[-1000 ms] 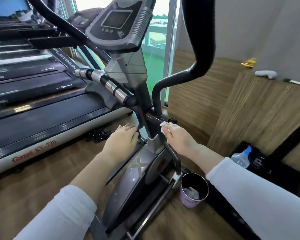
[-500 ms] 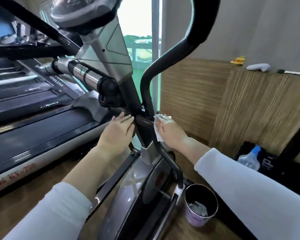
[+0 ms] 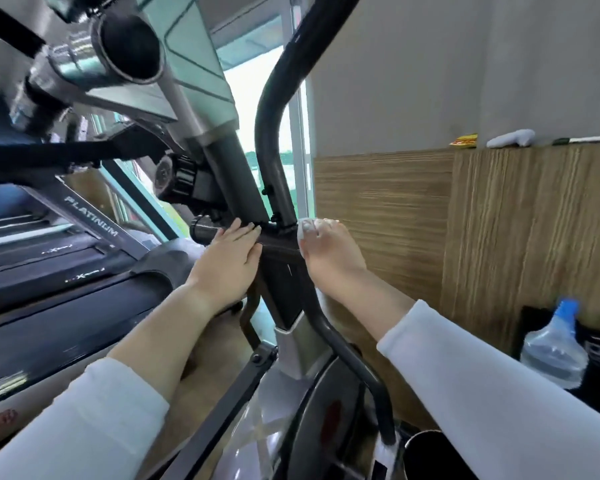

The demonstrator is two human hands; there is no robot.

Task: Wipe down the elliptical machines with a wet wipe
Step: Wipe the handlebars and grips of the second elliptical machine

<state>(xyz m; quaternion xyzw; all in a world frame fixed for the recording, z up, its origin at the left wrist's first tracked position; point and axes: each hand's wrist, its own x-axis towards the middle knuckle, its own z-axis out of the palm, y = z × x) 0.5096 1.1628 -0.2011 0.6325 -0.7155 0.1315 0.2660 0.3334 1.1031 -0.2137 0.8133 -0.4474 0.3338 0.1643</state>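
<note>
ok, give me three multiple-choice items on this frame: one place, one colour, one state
1. Where is the wet wipe?
A. Lying loose on the floor
B. Under the right hand's fingers, against the elliptical at the handlebar's base
C. Draped over the console

2. What colour is the cap of the bottle?
A. Red
B. Black
C. Blue

3. How is the left hand?
A. Flat on the elliptical, fingers straight
B. Gripping the bottle
C. Hanging clear of the machine

Answers:
1 B, the white wipe shows beneath the right fingertips at the joint.
2 C, the cap is blue above a clear body.
3 A, its fingers lie straight across the dark cross tube.
</note>
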